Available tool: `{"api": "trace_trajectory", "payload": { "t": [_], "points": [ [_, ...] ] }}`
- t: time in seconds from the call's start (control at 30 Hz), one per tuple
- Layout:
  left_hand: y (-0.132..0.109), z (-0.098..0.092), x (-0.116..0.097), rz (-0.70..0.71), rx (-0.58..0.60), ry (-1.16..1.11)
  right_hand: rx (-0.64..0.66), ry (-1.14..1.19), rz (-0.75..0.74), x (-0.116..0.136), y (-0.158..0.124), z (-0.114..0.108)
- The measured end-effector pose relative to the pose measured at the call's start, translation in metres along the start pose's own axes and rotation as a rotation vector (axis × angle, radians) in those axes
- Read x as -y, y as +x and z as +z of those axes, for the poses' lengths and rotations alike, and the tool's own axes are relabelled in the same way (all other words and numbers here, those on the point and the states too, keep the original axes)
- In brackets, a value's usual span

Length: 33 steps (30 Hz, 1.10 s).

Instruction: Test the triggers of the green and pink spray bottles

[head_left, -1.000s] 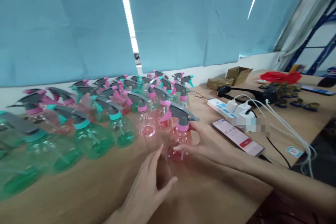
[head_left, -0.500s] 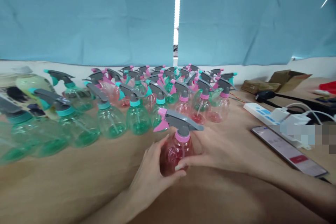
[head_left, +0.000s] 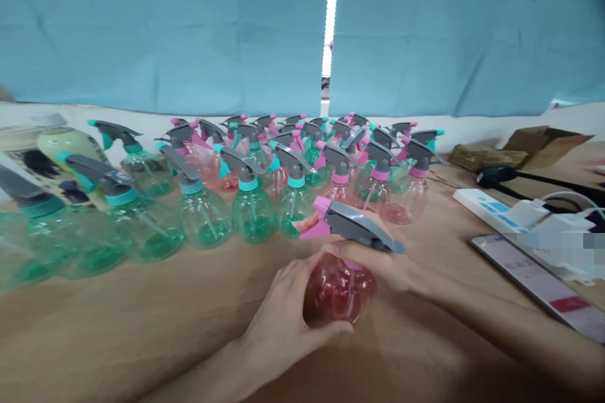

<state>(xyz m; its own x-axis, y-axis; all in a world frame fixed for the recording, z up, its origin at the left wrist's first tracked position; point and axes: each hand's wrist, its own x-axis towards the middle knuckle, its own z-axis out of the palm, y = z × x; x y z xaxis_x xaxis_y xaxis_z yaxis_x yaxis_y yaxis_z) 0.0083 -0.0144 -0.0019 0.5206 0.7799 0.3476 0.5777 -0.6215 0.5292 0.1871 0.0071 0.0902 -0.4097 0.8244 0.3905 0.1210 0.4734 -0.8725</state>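
A pink spray bottle (head_left: 338, 289) with a grey and pink spray head is at the near middle of the table, tilted slightly. My left hand (head_left: 283, 302) is wrapped around the left side of its body, thumb across the front. Behind the neck, my right hand (head_left: 378, 261) grips the bottle, and a fingertip shows beside the pink trigger on the left. Most of the right hand's fingers are hidden by the spray head. Just beyond stand green spray bottles (head_left: 254, 217) with turquoise collars and a pink-collared spray bottle (head_left: 340, 187).
Several more green and pink spray bottles fill the back. At the left stands a large yellowish bottle (head_left: 70, 141). On the right are a phone (head_left: 534, 283), a white power strip (head_left: 486, 208) with plugs and cables, and an open cardboard box (head_left: 543, 145). A blue cloth (head_left: 165, 31) hangs behind.
My right hand has moved from the front of the bottle's body up behind its neck and trigger. The bottle has shifted slightly right and tilted. My left hand keeps hold.
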Motion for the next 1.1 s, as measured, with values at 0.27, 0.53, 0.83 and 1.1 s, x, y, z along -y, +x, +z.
{"api": "trace_trajectory", "payload": {
  "t": [0.27, 0.53, 0.83, 1.1],
  "points": [
    [0.008, 0.008, 0.007, 0.099, 0.131, 0.281, -0.189, -0.158, -0.011, -0.035, -0.009, -0.022],
    [0.004, 0.013, 0.012, 0.116, 0.109, 0.374, -0.241, -0.179, 0.022, -0.059, -0.017, -0.037],
    [0.005, 0.014, 0.016, 0.165, 0.079, 0.381, -0.246, -0.189, -0.092, -0.045, -0.011, -0.034],
    [0.005, 0.012, 0.014, 0.136, 0.104, 0.371, -0.236, -0.189, -0.061, -0.036, -0.011, -0.033]
  ]
}}
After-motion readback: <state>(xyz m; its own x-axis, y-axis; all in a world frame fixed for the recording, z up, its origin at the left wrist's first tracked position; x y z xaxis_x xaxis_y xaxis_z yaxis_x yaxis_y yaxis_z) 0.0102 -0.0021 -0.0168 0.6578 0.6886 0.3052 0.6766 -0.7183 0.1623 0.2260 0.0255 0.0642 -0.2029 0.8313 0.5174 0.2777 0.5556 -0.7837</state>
